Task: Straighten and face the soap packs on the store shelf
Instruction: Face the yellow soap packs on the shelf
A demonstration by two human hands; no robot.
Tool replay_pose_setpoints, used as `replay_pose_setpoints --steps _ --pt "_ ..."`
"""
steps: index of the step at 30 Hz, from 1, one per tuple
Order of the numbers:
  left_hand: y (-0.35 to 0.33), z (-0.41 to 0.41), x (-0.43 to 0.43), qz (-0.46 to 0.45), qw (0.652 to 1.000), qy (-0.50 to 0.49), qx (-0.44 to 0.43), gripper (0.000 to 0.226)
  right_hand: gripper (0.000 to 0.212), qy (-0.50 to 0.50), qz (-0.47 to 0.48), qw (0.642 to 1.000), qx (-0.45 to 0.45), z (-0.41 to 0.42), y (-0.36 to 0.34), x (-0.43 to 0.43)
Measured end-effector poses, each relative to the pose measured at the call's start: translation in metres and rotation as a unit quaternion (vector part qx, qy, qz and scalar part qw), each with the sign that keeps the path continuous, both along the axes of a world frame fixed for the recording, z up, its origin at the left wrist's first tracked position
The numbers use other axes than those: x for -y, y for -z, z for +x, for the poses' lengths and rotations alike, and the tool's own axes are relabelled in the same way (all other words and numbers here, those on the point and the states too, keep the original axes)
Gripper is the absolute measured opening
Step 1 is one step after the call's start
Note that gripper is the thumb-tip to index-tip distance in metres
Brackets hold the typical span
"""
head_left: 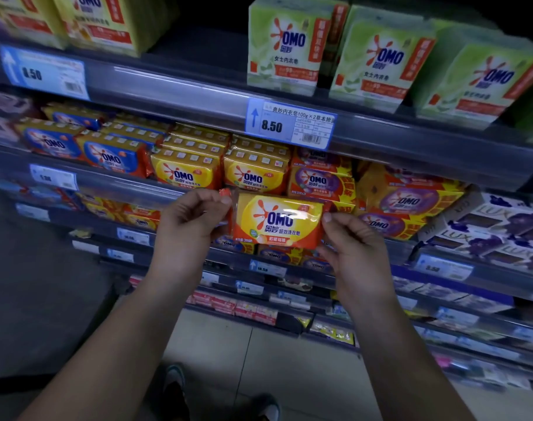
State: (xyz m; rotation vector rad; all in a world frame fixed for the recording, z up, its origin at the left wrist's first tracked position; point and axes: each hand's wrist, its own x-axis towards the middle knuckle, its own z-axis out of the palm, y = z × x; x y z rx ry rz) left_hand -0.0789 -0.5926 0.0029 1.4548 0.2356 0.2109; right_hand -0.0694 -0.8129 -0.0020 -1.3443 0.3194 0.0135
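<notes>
A yellow-and-orange OMO soap pack [277, 223] is held in front of the middle shelf, label facing me and nearly level. My left hand [192, 217] pinches its crimped left end. Its right end is gripped by my right hand [350, 238]. Behind it, stacked yellow OMO packs [219, 168] sit in two columns on the shelf [131, 185]. Blue OMO packs [113, 159] lie to their left, some tilted. Purple OMO multipacks [405, 202] stand to the right.
Green OMO boxes [377, 56] line the upper shelf above a price tag [289, 124] reading 8.50. White LUX soap boxes [502, 229] fill the far right. Lower shelves hold more packs, and my shoes [174, 387] stand on the tiled floor.
</notes>
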Motion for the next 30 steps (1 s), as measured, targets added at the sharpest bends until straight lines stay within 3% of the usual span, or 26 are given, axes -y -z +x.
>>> replay_pose_setpoints --steps 4,8,11,16,21,25,30 --pt "0.001 -0.002 -0.001 0.078 0.997 -0.010 0.030 0.014 0.012 0.012 -0.056 0.998 0.004 0.003 0.000 0.004" --pt "0.002 -0.003 -0.003 0.048 0.999 0.017 0.013 0.011 0.015 0.003 -0.092 0.996 0.017 0.001 0.003 0.002" --pt "0.004 -0.004 -0.010 0.078 0.996 0.025 0.034 0.009 0.016 -0.014 -0.128 0.991 0.025 -0.001 0.004 0.001" --pt "0.000 0.000 -0.019 0.099 0.992 0.043 0.063 0.011 0.024 -0.084 -0.204 0.969 0.112 0.000 -0.001 0.000" --pt "-0.007 0.003 -0.032 0.064 0.988 0.092 0.103 0.019 0.026 -0.087 -0.204 0.957 0.186 0.006 -0.007 -0.005" --pt "-0.005 0.006 -0.033 0.058 0.981 0.113 0.145 0.038 0.046 -0.078 -0.189 0.948 0.245 0.008 -0.005 -0.006" --pt "-0.006 0.013 -0.035 0.039 0.981 0.115 0.151 0.036 0.045 -0.059 -0.167 0.951 0.254 0.012 -0.004 -0.010"
